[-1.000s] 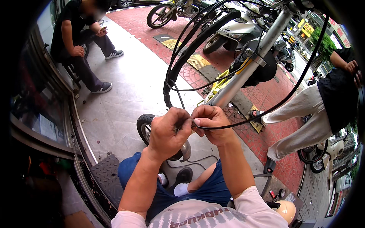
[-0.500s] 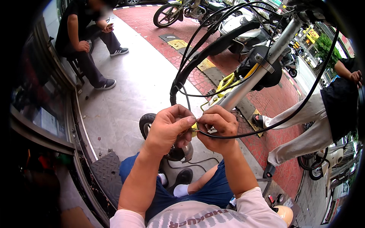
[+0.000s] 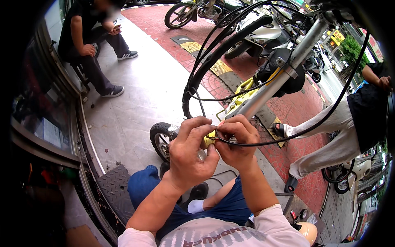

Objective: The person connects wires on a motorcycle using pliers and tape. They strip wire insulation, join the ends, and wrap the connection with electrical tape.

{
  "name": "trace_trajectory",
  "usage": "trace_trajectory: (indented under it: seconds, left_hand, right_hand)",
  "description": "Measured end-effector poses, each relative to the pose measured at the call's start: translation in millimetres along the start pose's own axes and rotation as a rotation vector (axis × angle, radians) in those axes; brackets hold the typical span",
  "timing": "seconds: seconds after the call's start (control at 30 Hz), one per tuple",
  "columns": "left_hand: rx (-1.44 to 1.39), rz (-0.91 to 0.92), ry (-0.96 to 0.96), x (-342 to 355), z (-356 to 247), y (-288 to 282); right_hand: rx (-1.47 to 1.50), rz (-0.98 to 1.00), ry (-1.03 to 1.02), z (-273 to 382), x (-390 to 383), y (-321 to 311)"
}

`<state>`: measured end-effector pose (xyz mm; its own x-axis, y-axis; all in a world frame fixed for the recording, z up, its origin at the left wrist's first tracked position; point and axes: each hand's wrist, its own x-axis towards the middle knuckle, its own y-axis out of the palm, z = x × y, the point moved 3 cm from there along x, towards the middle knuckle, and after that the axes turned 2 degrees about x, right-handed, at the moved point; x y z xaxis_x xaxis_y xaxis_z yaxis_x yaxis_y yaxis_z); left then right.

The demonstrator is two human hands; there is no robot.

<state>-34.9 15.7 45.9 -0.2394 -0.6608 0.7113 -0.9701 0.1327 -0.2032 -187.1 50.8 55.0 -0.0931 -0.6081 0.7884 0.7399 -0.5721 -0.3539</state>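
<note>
In front of the scooter's silver steering tube (image 3: 302, 47), my two hands meet. My right hand (image 3: 238, 140) pinches the end of a black cable (image 3: 284, 143), which bows away to the right and up toward the handlebar. Thin bare-looking wires (image 3: 212, 137) show in the small gap between my hands. My left hand (image 3: 191, 148) is curled at these wires, fingertips and thumb bent toward them; a thin dark cable (image 3: 201, 108) comes down behind its fingers. What exactly its fingertips grip is hidden. A yellow scooter part shows behind the gap.
A bundle of black cables (image 3: 195, 78) loops left of the tube. Below stands a small black-tyred wheel (image 3: 159, 138). One person sits on the left (image 3: 88, 49); another in pale trousers (image 3: 329, 136) stands at right. Parked motorcycles (image 3: 197, 14) line the red paving. A ridged dark mat (image 3: 115, 185) lies at lower left.
My left hand has turned and shifted slightly right and down, its thumb dropping below the wires. My right hand stays nearly in place with the black cable. The cable bundle has swung slightly left.
</note>
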Motion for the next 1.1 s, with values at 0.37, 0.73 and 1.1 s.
trace_trajectory:
  seconds: [0.37,0.73,1.1]
  left_hand:
    - [-0.117,-0.001,-0.104,2.1,4.8,6.7]
    - [-0.279,0.059,-0.127,-2.1,7.8,11.4]
    - [0.159,0.156,0.188,13.1,-43.8,17.4]
  right_hand:
    - [-0.107,0.029,-0.159,4.8,6.2,-7.9]
    - [0.003,0.165,0.094,4.1,6.8,-19.4]
    - [-0.012,0.063,0.052,-11.3,-17.1,-20.3]
